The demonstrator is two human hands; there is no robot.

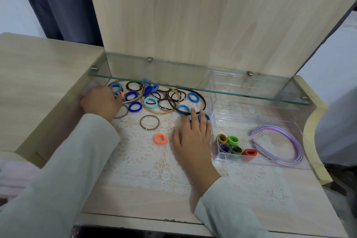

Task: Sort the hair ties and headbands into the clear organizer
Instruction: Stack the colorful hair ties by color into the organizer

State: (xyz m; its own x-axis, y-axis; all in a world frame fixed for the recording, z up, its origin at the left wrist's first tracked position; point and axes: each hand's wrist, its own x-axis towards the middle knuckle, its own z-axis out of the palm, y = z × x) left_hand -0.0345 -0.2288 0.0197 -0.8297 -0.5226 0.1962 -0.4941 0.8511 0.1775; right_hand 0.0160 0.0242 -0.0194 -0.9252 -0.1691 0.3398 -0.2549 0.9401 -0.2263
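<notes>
Two blue ties [183, 108] pinned under right hand [193, 141], grip flat & released, prob. to slide into clear organizer [237, 120] alongside. Left hand [100, 102] grip pinches coral tie [121, 94].

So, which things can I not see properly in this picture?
Head view:
- What the left hand holds: its own curled fingers hide it.
- The blue tie under the right hand: partly covered by fingers.
- The rear ties: blurred by the glass shelf edge.
- Back compartments of the organizer: behind the shelf.

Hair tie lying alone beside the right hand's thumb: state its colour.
The hair tie is orange, best seen in the head view.
</notes>
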